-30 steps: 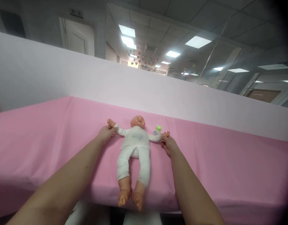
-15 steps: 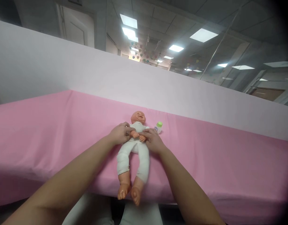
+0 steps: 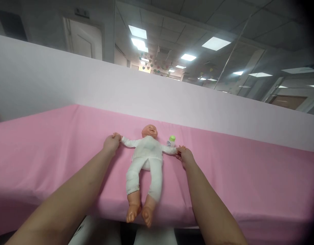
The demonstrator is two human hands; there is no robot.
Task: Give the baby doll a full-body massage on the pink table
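Observation:
A baby doll [image 3: 146, 160] in a white suit lies on its back on the pink table cover [image 3: 249, 183], head away from me, bare feet over the near edge. Both its arms are stretched straight out to the sides. My left hand [image 3: 111, 143] is closed around the doll's hand on the left. My right hand [image 3: 185, 156] is closed around the doll's hand on the right. A small white bottle with a green cap [image 3: 171, 141] stands just behind the doll's right-side arm.
A pale lilac partition wall [image 3: 70, 81] rises behind the table along its whole far edge. The pink cover hangs over the near edge. White cloth on my legs [image 3: 100, 231] shows below the table edge. Ceiling lights and a door lie beyond the wall.
A second ago the doll's arms were spread; half a second ago my hands had folded them together on its chest; now both hands have pulled them out wide again.

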